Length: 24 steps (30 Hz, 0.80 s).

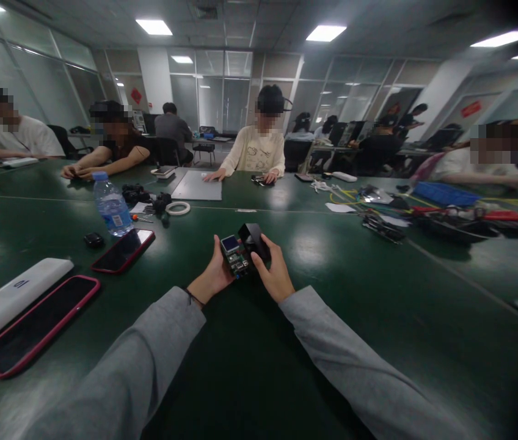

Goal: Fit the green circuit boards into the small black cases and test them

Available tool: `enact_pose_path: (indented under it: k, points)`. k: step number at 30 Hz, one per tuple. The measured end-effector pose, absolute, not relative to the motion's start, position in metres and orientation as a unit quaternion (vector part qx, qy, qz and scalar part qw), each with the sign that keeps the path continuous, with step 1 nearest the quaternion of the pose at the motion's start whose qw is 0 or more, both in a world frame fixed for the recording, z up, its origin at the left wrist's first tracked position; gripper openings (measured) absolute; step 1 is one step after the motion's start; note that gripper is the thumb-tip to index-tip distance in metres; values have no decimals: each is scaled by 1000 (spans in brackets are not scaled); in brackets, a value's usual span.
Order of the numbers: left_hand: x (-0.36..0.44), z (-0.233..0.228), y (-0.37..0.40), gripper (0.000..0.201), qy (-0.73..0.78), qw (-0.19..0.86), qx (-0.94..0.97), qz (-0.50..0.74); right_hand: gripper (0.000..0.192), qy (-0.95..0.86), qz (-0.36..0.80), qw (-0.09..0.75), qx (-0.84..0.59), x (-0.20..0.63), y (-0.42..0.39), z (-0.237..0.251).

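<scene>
Just below the middle of the frame, both hands met over a small circuit board [236, 256] carrying a little blue-grey screen. The left hand [215, 272] cupped the board from its left side, fingers curled under it and thumb along its edge. The right hand [275, 275] closed around a black boxy casing [253, 239] sitting at the board's upper right, thumb and fingers pinching it, the two pieces touching each other. Both were held slightly above the dark green table [378, 293], grey sleeves running down to the bottom of the frame.

At the lower left lay a phone in a pink case [36, 327] beside a white power bank [11, 296]. Further up, left of centre, a second phone with a red rim [124, 250] lay just beside a water bottle [111, 206]. A roll of white tape [178, 208] sat above the hands, towards the centre. Across the table, in the upper middle, a person in a cream top [256, 153] rested hands near a grey laptop [197, 185]. Cables and tools [378, 223] were scattered at the right
</scene>
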<state>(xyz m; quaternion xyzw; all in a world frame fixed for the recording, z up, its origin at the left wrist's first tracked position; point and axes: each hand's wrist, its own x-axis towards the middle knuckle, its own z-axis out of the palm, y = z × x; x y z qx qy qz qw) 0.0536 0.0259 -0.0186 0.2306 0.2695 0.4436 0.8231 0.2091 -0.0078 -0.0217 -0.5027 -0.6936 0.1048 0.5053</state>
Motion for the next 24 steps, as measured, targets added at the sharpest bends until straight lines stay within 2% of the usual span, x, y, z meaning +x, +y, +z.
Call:
enact_pose_path:
  k: [12, 21, 24]
  points:
    - [52, -21, 26, 78, 248, 825, 276, 426, 66, -651, 88, 525, -541, 215, 1, -29]
    - [52, -18, 25, 73, 219, 833, 251, 443, 53, -575, 171, 528, -601, 221, 4, -31]
    - [51, -17, 25, 74, 200, 842, 247, 436, 54, -549, 168, 517, -635, 235, 12, -28]
